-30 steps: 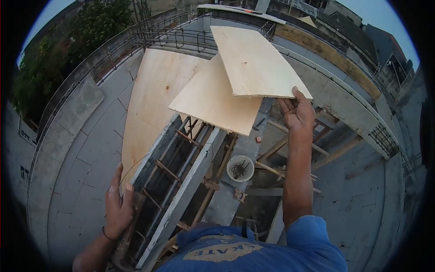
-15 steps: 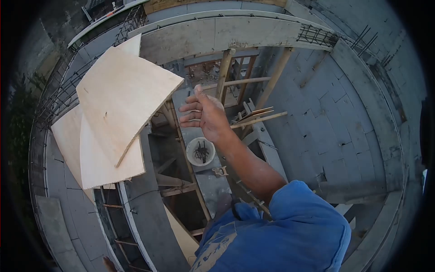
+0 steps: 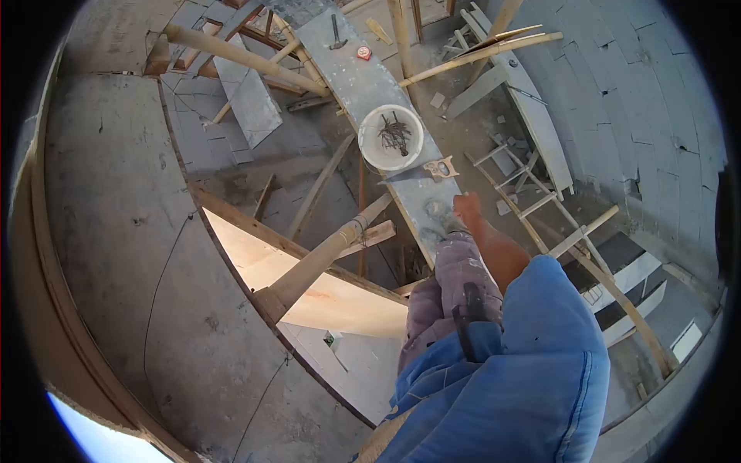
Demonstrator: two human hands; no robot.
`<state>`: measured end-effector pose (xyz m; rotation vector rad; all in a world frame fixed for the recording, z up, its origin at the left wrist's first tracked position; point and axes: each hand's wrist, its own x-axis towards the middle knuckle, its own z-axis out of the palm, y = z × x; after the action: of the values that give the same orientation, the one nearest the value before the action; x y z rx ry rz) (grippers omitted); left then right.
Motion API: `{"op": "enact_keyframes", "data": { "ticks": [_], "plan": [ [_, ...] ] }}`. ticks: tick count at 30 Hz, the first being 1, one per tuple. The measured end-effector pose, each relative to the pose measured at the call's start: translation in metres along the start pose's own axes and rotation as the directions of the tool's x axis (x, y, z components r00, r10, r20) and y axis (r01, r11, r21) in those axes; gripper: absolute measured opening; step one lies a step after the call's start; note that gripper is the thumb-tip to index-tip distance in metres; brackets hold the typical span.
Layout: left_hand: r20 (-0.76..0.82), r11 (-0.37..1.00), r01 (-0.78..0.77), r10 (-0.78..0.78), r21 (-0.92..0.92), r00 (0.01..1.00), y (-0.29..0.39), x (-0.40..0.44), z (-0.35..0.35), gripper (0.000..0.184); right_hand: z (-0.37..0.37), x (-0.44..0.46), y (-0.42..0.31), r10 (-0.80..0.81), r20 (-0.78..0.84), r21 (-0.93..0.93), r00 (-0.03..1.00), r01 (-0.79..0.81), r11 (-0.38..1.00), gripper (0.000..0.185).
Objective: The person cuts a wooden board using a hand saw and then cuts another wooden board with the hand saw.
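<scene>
My right hand [image 3: 466,208] hangs low beside my leg, above the edge of a grey plank walkway [image 3: 423,202]. It is seen from above and foreshortened, so its fingers are mostly hidden. Nearest to it on the plank lies a handsaw with a wooden handle [image 3: 441,167]. Just beyond the saw stands a white bucket [image 3: 370,157] with dark wire pieces and what look like tool handles inside. Farther along the plank are a hammer [image 3: 336,35] and a red and white tape measure [image 3: 364,53]. My left hand is out of view.
A broad grey panel [image 3: 116,231] fills the left side. Round wooden posts [image 3: 328,251] and beams cross the gaps beside the plank, with the floor well below. A wooden ladder [image 3: 536,207] stands on the right. A pale plywood sheet [image 3: 332,305] shows under the left panel.
My view has swung down and along the plank. My right hand has dropped from a raised, spread-fingered pose to beside my leg. The stacked plywood sheets have left the view.
</scene>
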<state>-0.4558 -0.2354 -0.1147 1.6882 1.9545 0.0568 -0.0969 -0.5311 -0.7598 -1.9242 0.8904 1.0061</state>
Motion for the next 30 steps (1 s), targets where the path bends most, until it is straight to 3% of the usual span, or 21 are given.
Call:
{"op": "enact_keyframes", "data": {
  "ticks": [1, 3, 6, 10, 12, 14, 16, 18, 19, 21, 23, 24, 26, 28, 29, 30],
  "plan": [
    [0.065, 0.999, 0.04, -0.042, 0.025, 0.997, -0.001, 0.02, 0.037, 0.063, 0.024, 0.019, 0.013, 0.021, 0.008, 0.007, 1.0, -0.021, 1.0, 0.024],
    [0.195, 0.994, 0.09, -0.101, 0.068, 0.975, -0.009, 0.068, 0.129, 0.064, 0.071, 0.073, 0.034, -0.351, -0.105, -0.419, 0.931, 0.278, 0.864, 0.028],
    [0.371, 0.991, 0.098, -0.126, 0.093, 0.92, -0.022, 0.159, 0.299, 0.065, 0.117, 0.165, 0.041, -0.303, 0.009, -0.583, 0.953, 0.251, 0.773, 0.04],
    [0.525, 0.993, 0.062, -0.106, 0.101, 0.844, -0.034, 0.271, 0.525, 0.067, 0.135, 0.269, 0.034, -0.288, -0.137, -0.641, 0.948, 0.137, 0.755, 0.053],
    [0.553, 0.994, 0.063, -0.102, 0.089, 0.827, -0.039, 0.31, 0.605, 0.068, 0.136, 0.292, 0.024, -0.288, -0.245, -0.58, 0.926, 0.099, 0.809, 0.053],
    [0.563, 0.995, 0.077, -0.103, 0.07, 0.82, -0.042, 0.333, 0.656, 0.069, 0.156, 0.36, 0.052, -0.286, -0.244, -0.576, 0.927, 0.099, 0.811, 0.055],
    [0.566, 0.994, 0.091, -0.108, 0.057, 0.818, -0.049, 0.346, 0.677, 0.07, 0.169, 0.412, 0.08, -0.297, -0.24, -0.566, 0.924, 0.115, 0.816, 0.057],
    [0.564, 0.993, 0.103, -0.114, 0.051, 0.818, -0.057, 0.352, 0.683, 0.071, 0.171, 0.425, 0.084, -0.303, -0.07, -0.457, 0.95, 0.239, 0.857, 0.06],
    [0.563, 0.994, 0.1, -0.108, 0.046, 0.819, -0.057, 0.354, 0.684, 0.072, 0.173, 0.425, 0.085, -0.309, -0.066, -0.453, 0.949, 0.248, 0.857, 0.06],
    [0.558, 0.994, 0.103, -0.107, 0.038, 0.823, -0.056, 0.35, 0.672, 0.073, 0.156, 0.37, 0.061, -0.188, -0.127, -0.466, 0.974, 0.108, 0.878, 0.063],
    [0.556, 0.996, 0.083, -0.092, 0.042, 0.826, -0.057, 0.346, 0.652, 0.074, 0.161, 0.36, 0.077, -0.191, -0.188, -0.434, 0.963, 0.093, 0.896, 0.066],
    [0.551, 0.996, 0.078, -0.092, 0.048, 0.83, -0.056, 0.341, 0.635, 0.075, 0.155, 0.348, 0.078, -0.19, -0.252, -0.408, 0.949, 0.074, 0.91, 0.069],
    [0.529, 0.996, 0.075, -0.089, 0.048, 0.844, -0.054, 0.323, 0.58, 0.076, 0.129, 0.308, 0.086, -0.139, -0.168, -0.345, 0.976, 0.074, 0.936, 0.064],
    [0.491, 0.996, 0.076, -0.089, 0.047, 0.867, -0.044, 0.301, 0.501, 0.077, 0.136, 0.344, 0.158, -0.142, -0.147, -0.117, 0.979, 0.125, 0.985, 0.049],
    [0.463, 0.996, 0.081, -0.092, 0.043, 0.882, -0.039, 0.286, 0.456, 0.078, 0.123, 0.323, 0.173, -0.083, -0.036, 0.089, 0.996, 0.086, 0.992, 0.037],
    [0.429, 0.995, 0.086, -0.095, 0.042, 0.898, -0.035, 0.27, 0.407, 0.079, 0.101, 0.273, 0.161, -0.109, -0.027, 0.206, 0.994, 0.113, 0.972, 0.036]
  ]
}}
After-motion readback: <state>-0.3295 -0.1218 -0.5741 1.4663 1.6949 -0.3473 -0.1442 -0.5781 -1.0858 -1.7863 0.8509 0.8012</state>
